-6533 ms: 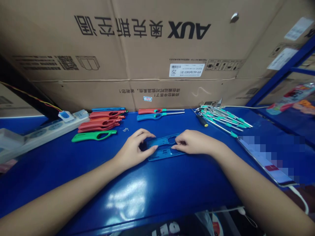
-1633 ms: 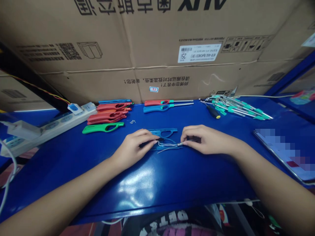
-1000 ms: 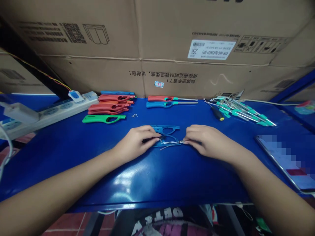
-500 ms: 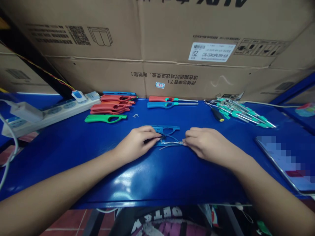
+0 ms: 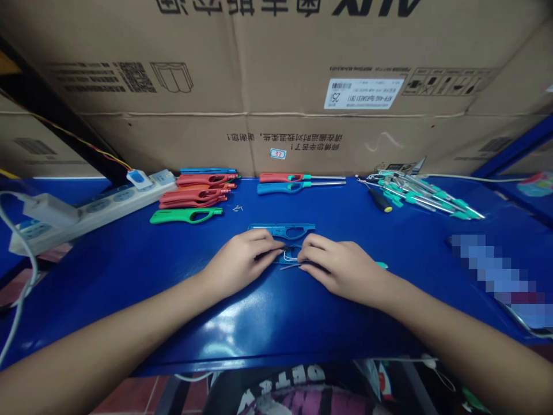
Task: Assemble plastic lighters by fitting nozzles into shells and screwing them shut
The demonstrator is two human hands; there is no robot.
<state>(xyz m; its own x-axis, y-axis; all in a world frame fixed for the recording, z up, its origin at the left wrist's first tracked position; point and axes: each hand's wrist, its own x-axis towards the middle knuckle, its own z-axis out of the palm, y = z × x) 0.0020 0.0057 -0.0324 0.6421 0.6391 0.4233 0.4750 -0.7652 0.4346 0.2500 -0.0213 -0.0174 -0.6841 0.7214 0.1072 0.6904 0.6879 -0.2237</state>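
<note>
An opened blue lighter half-shell [image 5: 281, 231] with a finger loop lies just beyond my hands. Between them is a second blue half-shell [image 5: 295, 252], partly covered by fingers. My left hand [image 5: 244, 256] is closed, thumb and finger pinching a small black part [image 5: 286, 248] at this shell. White wires [image 5: 289, 257] run from there to my right hand [image 5: 337, 262], whose fingers are bent together over the shell's loop end. What they grip is hidden. A thin grey strip [image 5: 289, 267] sticks out by the right fingertips. Right of that hand shows a teal tip [image 5: 381, 265].
Red, orange, blue and green lighter handles [image 5: 185, 216] are stacked at left beside a power strip [image 5: 101, 204]. Two long-nosed lighters [image 5: 283, 188], a screwdriver [image 5: 380, 200] and metal tubes with teal parts [image 5: 432, 199] lie along the cardboard [image 5: 207, 138]. A phone [image 5: 496, 282] is at right.
My right hand has moved left, from the outer end of the wires to the shell's loop, close to my left hand. The left hand keeps its pinch. The view has tilted slightly up.
</note>
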